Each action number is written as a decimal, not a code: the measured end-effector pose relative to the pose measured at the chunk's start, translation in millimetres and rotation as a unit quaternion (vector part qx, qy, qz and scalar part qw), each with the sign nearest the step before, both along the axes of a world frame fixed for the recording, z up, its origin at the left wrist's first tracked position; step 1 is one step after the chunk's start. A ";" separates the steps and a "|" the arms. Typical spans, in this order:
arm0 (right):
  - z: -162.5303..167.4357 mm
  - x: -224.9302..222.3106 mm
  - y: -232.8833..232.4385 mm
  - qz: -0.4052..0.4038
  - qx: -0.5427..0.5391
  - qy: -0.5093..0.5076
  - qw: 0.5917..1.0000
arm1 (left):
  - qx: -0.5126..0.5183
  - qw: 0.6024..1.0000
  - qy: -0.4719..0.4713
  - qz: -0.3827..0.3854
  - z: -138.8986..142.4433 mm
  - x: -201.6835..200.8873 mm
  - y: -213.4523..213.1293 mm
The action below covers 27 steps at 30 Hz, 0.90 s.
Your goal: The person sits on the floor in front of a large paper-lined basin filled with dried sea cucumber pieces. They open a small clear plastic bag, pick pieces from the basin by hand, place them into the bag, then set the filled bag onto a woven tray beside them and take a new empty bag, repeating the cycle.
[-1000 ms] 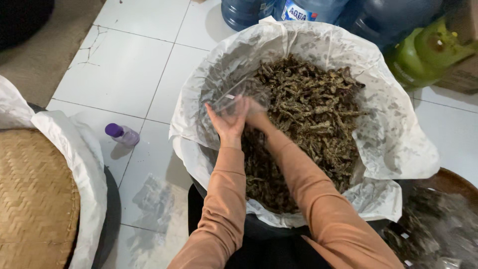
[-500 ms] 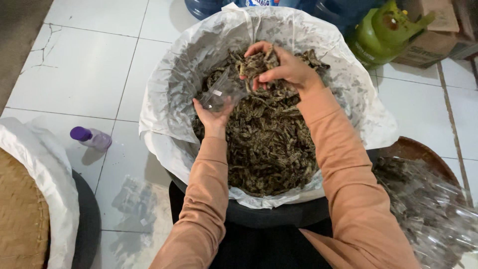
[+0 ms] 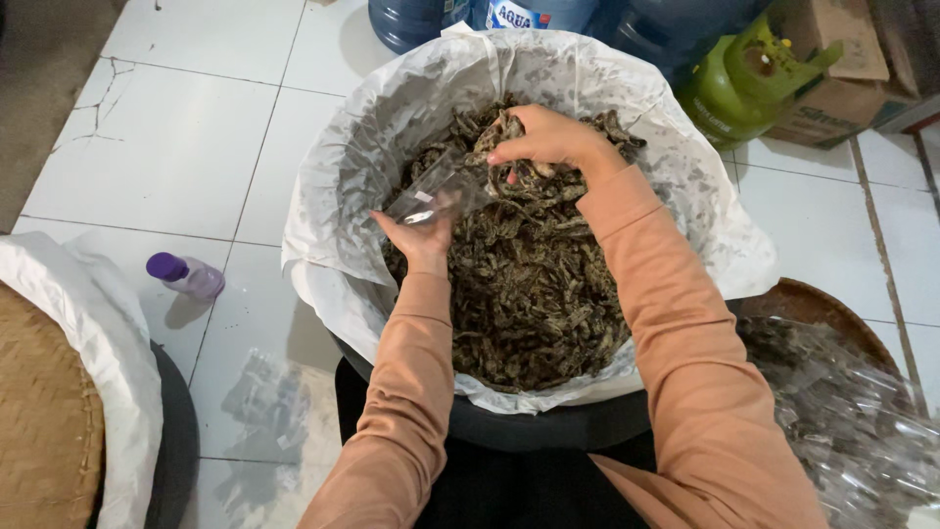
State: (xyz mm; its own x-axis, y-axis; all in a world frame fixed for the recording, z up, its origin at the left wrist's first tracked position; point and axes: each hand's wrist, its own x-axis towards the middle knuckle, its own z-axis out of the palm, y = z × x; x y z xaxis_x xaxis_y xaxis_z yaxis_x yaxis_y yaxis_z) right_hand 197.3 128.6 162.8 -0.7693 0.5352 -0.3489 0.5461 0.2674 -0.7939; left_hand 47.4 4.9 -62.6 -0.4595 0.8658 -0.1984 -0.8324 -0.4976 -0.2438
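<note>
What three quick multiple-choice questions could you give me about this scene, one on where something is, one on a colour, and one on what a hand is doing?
1. Where does the small bottle lie?
A. On the white floor tiles left of the tub
B. Inside the tub
C. On the cardboard box

2. What colour is the bottle's cap?
A. Green
B. Purple
C. Red

3. What is the right hand doing?
A. Resting flat on the floor
B. Pinching a bunch of dried dark pieces over the lined tub
C. Holding the gas cylinder

Answers:
1 A, since it lies on the tiles, apart from the tub.
2 B, the cap is plainly purple.
3 B, its fingers are closed on the pieces beside the clear bag that the left hand holds.
</note>
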 end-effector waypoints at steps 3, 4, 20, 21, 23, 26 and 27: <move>-5.6 2.2 -2.2 0.031 0.152 -0.038 0.987 | -0.161 0.985 -0.066 -0.019 -5.1 4.3 0.7; -8.7 2.1 -4.3 0.050 0.211 -0.042 0.975 | -0.157 0.985 -0.065 -0.021 -7.0 6.8 1.6; -23.6 -1.9 -2.8 -0.109 0.211 0.343 0.909 | -0.122 0.988 -0.080 -0.040 -4.5 28.5 1.3; -26.8 -2.3 -3.2 -0.108 0.273 0.359 0.886 | -0.118 0.988 -0.090 -0.039 -3.4 30.1 1.2; -33.8 -4.7 -4.6 -0.120 0.284 0.349 0.885 | -0.096 0.993 -0.065 -0.034 -2.9 33.1 1.7; -43.3 -12.6 -9.9 -0.126 0.178 0.294 0.931 | -0.090 0.995 -0.020 -0.032 -5.5 34.6 2.5; -44.8 -15.1 -11.8 -0.106 0.172 0.288 0.936 | -0.091 0.995 -0.004 -0.032 -6.5 33.8 2.9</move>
State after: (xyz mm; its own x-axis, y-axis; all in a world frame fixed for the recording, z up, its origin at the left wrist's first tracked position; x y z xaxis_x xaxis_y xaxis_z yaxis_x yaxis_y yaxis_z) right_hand 182.2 116.8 117.9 -0.6408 0.7012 0.3126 0.1236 0.4961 -0.8594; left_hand 81.2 7.8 -69.1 -0.4027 0.8424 -0.3581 -0.8622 -0.4805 -0.1606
